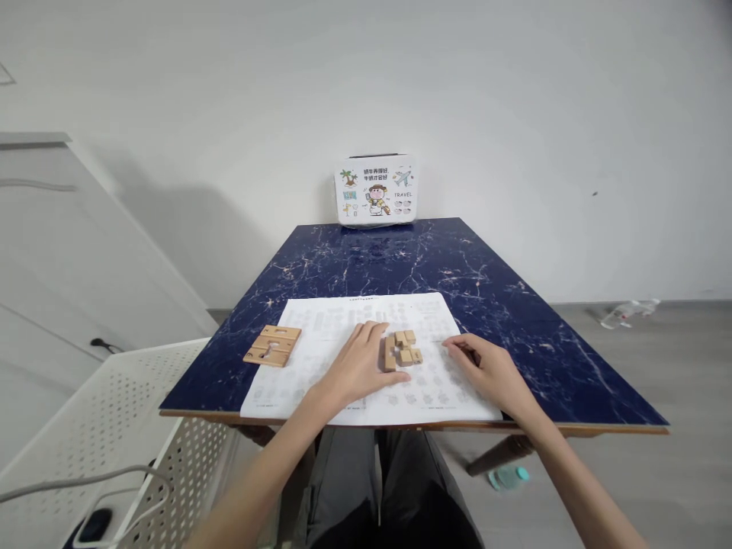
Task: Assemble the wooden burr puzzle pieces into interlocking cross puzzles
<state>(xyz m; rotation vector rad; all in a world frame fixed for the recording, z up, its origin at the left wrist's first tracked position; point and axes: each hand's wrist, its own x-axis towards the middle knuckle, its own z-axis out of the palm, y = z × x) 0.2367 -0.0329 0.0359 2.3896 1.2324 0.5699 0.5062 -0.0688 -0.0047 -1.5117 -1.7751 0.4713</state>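
A cluster of small wooden puzzle blocks (403, 349) lies on a white printed sheet (320, 328) spread over the dark blue marbled table (400, 259). My left hand (360, 362) rests flat on the sheet with fingers stretched out, its fingertips touching the left side of the blocks. Just right of the blocks, my right hand (486, 364) rests on the sheet with its fingers curled inward; what they hold, if anything, is hidden. A flat wooden tray with cut-out slots (273, 345) lies at the sheet's left edge, apart from both hands.
A white illustrated box (376, 189) stands against the wall at the table's far edge. A white perforated cart (114, 427) with cables sits to the left. On the floor lie a plastic bottle (627, 311) at right and a teal object (508, 476) under the table.
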